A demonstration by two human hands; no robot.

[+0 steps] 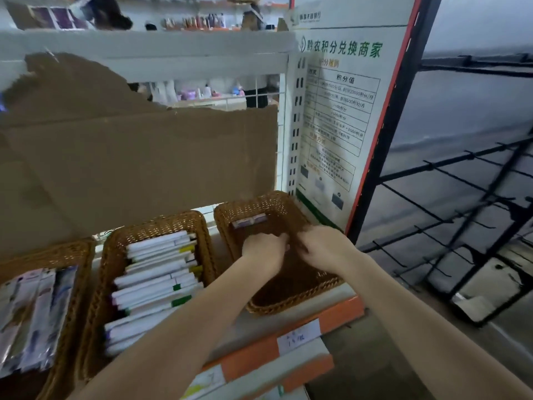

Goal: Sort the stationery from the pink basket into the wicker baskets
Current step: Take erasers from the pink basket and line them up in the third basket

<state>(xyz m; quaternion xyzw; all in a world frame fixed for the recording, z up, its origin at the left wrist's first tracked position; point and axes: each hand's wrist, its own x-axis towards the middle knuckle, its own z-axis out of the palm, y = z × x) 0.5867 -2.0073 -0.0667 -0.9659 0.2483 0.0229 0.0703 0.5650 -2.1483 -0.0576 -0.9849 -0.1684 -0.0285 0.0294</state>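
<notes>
Reaching into the right wicker basket [277,203] at the frame's lower middle, the left hand [264,249] and right hand [323,246] curl together; I cannot tell what each grip holds. One small packet [250,220] lies inside. No pink basket shows. Next, let go.

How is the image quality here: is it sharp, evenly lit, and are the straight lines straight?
Head view: the light is dim, and the right basket is dark inside, so whatever the left hand and right hand may hold cannot be told. Both hands and the black rack are smeared by motion blur. The wide lens bends the shelf post and tilts the poster.
</notes>
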